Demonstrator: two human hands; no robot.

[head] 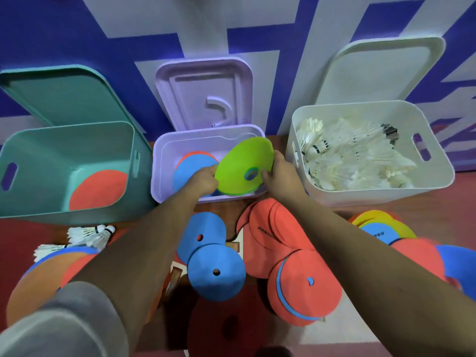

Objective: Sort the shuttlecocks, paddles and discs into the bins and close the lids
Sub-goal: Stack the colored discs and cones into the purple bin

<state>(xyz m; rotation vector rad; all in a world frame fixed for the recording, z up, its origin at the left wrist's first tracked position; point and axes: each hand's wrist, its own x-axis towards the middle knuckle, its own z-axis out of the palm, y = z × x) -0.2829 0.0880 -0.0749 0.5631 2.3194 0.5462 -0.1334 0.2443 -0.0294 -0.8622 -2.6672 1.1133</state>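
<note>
Fingers of the left hand pinch the left edge of a lime-green disc, and the right hand curls round its right side. The disc is tilted above the open lilac bin, where a blue disc lies. Shuttlecocks fill the white bin beside it.

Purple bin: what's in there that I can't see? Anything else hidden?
- Purple bin, head view: the green disc, left hand and right hand cover much of its inside.
- Teal bin, head view: its near wall hides part of the red round piece inside.
- Blue disc, right edge, head view: blurred and cut off.
</note>
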